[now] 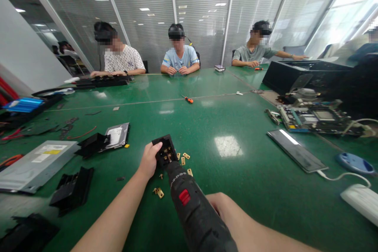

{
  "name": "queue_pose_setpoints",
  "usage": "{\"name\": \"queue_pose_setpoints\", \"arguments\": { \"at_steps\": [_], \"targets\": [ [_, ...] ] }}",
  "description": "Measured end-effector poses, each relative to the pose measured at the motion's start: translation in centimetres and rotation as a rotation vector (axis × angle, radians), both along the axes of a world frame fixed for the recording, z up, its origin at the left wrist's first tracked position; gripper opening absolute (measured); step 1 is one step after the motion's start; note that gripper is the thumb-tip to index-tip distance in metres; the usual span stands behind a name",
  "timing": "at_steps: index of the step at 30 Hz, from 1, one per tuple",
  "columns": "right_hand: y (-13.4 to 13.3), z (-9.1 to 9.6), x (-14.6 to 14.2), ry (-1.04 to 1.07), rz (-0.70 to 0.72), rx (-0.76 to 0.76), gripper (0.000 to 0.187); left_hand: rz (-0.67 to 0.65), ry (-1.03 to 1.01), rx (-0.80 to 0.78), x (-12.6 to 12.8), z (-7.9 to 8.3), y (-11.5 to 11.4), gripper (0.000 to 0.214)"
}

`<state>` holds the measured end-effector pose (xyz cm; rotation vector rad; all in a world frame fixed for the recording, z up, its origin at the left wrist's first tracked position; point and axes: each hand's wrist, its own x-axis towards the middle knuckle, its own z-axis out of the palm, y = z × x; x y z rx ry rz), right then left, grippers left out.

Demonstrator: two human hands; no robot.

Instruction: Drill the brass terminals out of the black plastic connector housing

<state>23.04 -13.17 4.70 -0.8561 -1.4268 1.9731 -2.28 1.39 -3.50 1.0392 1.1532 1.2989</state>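
Note:
My left hand [150, 159] grips the left side of a black terminal block [165, 141], thumb over its edge. Brass-coloured screws or contacts show inside the block. A black cordless drill [189, 201] with a red switch points away from me, its tip down in the block's opening. My right hand [220, 204] is wrapped round the drill's handle, mostly hidden behind its body. Small brass plates [183, 160] lie just right of the block. Another brass plate [160, 193] and a small screw [161, 176] lie on the table to the left of the drill.
Left are black plastic housings [72, 189], a metal drive case [38, 165] and a hard drive [118, 136]. Ahead lies an orange screwdriver [188, 99]. A phone [297, 150], circuit board [315, 116] and black computer case [304, 73] occupy the right. Several people sit around the green table [242, 189].

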Motion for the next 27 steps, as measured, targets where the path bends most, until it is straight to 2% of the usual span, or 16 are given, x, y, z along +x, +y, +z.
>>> {"name": "queue_pose_setpoints", "arguments": {
  "at_steps": [3,6,8,11,15,20,24,27],
  "targets": [
    [-0.3,0.1,0.0,-0.039,-0.039,-0.006,0.048,-0.014,0.021,-0.021,0.1,0.0,-0.2,0.044],
    [-0.6,-0.6,0.1,-0.075,-0.013,0.008,0.04,0.091,0.115,0.017,0.2,-0.2,-0.2,0.04],
    [-0.9,-1.3,0.3,-0.133,-0.055,0.084,0.04,0.108,0.138,0.037,0.4,-0.3,-0.1,0.039],
    [-1.0,-2.3,0.5,-0.188,-0.18,0.165,0.061,0.079,0.13,0.04,0.7,-0.1,0.0,0.039],
    [-1.2,-2.4,0.5,-0.227,-0.286,0.121,0.075,0.032,0.097,0.034,1.1,0.2,0.4,0.039],
    [-1.9,-1.5,0.2,-0.214,-0.28,0.196,0.085,-0.053,0.007,0.025,1.6,-0.1,1.0,0.04],
    [-2.3,-2.7,0.1,-0.234,-0.242,0.313,0.1,-0.114,-0.031,0.022,1.8,0.0,1.1,0.042],
    [-2.3,-3.5,0.2,-0.23,-0.282,0.337,0.104,-0.204,-0.005,0.002,1.5,0.5,1.3,0.047]
  ]
}}
